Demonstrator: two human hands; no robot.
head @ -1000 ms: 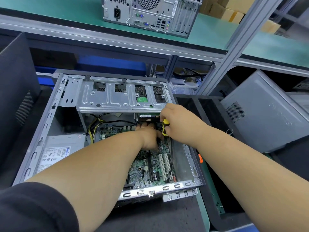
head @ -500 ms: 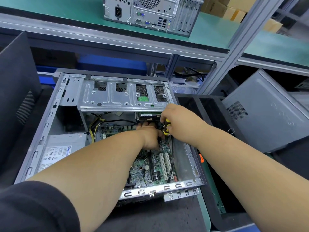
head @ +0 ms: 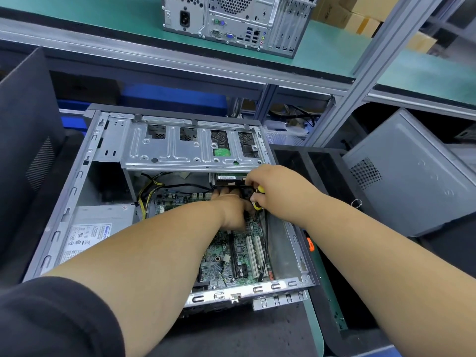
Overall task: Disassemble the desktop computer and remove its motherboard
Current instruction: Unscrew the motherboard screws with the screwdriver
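Observation:
An open desktop case [head: 64,215] lies on its side in front of me. Its green motherboard [head: 226,264] sits on the case floor, partly hidden by my left arm. My right hand [head: 278,186] grips a yellow-and-black screwdriver [head: 258,197] held upright over the board's far right part, just below the drive cage [head: 190,148]. My left hand [head: 233,210] reaches into the same spot beside the screwdriver; its fingertips are hidden, so what they do cannot be told.
A power supply [head: 100,228] fills the case's left side, with yellow and black cables [head: 149,189] running to the board. Another computer [head: 237,21] stands on the green shelf above. Grey side panels [head: 412,176] lean at the right, a dark panel [head: 28,130] at the left.
Both hands stay at the same spot by the drive cage. My right hand has shifted slightly on the screwdriver.

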